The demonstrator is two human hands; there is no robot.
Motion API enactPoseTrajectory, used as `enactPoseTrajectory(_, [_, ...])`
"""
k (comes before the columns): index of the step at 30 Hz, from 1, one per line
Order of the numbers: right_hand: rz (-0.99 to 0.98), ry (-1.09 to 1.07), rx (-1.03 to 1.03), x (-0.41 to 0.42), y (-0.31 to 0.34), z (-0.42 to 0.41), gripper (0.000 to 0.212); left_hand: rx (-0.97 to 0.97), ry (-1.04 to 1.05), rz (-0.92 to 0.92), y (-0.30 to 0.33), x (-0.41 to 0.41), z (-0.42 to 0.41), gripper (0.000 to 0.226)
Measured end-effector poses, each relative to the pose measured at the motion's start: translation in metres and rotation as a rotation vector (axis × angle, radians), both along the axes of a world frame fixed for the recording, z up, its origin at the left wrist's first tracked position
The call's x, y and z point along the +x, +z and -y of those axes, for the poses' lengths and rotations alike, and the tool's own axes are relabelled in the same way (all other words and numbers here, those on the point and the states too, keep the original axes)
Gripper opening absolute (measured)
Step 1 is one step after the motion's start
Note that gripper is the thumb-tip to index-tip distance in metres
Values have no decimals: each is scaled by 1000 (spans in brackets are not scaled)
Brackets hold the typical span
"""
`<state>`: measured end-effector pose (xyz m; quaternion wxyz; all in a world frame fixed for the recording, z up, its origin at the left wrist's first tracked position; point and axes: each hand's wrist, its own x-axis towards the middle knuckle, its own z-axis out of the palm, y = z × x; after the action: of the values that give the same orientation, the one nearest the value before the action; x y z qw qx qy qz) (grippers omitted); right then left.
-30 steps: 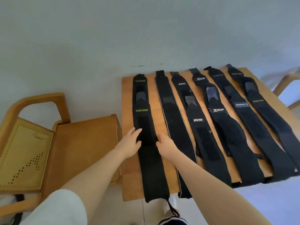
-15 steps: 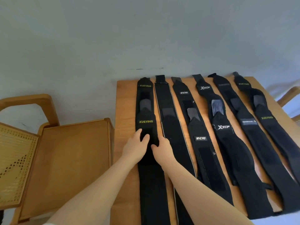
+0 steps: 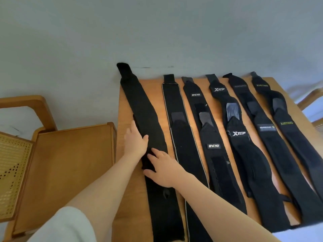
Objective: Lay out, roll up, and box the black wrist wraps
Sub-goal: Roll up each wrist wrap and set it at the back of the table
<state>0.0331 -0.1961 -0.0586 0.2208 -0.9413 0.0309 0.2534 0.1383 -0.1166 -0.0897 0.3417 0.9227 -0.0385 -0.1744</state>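
Observation:
Several black wrist wraps lie side by side lengthwise on a wooden table (image 3: 152, 88). The leftmost wrap (image 3: 143, 105) shows a plain black face and lies slanted, its far end poking past the table's back left corner. My left hand (image 3: 136, 142) rests on this wrap's left edge, fingers straight, thumb on top. My right hand (image 3: 163, 167) lies flat across the same wrap just nearer to me. To the right lie a white-edged wrap (image 3: 181, 137), an IINCYO wrap (image 3: 209, 137), an XTEP wrap (image 3: 241, 147), a grey-labelled wrap (image 3: 267, 142) and a XUEYING wrap (image 3: 293, 137).
A shallow wooden box or tray (image 3: 70, 163) stands against the table's left side. A cane-seat chair (image 3: 12, 172) is left of it. Another chair's arm (image 3: 311, 96) shows at the far right. A pale wall runs behind the table. The wraps' near ends hang over the front edge.
The leftmost wrap has been turned over: its XUEYING lettering no longer shows and its far end has swung left past the table corner. Both hands moved slightly nearer on it.

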Motion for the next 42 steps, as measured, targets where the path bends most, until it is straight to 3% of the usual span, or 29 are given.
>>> enactPoseTrajectory(2, [91, -45, 1, -24, -7, -4, 61, 164, -125, 280, 6, -14, -3, 69])
enactPoseTrajectory(4, [229, -112, 7, -51, -11, -8, 54, 106, -301, 414, 10, -35, -13, 48])
enactPoseTrajectory(7, [340, -161, -43, -96, -14, -13, 38, 35, -664, 400, 11, -76, -42, 31])
enactPoseTrajectory(11, [256, -72, -139, -142, -11, -19, 30, 391, -1003, 262, -4, -104, -78, 62])
enactPoseTrajectory(15, [117, 90, -157, -178, -16, -37, 54, 549, -1015, 298, -5, -98, -93, 71])
enactPoseTrajectory(18, [47, 182, -231, -197, -31, -55, 81, 437, -990, 350, 5, -112, -96, 70])
enactPoseTrajectory(22, [179, 5, -230, -198, -40, -79, 54, 148, -1061, 411, 14, -156, -121, 44])
enactPoseTrajectory(24, [208, -80, -210, -194, -40, -86, 44, 183, -1113, 328, 14, -169, -136, 32])
enactPoseTrajectory(28, [134, -115, -219, -182, -36, -86, 34, 313, -1116, 185, 11, -180, -150, 39])
enactPoseTrajectory(33, [1, -140, -159, -164, -21, -81, 33, 337, -1030, 264, 5, -190, -143, 34])
enactPoseTrajectory(38, [109, -266, -94, -161, -23, -80, 29, 297, -934, 268, 6, -190, -136, 27])
enactPoseTrajectory(42, [163, -192, -197, -159, -25, -83, 23, 324, -936, 335, 6, -188, -137, 16])
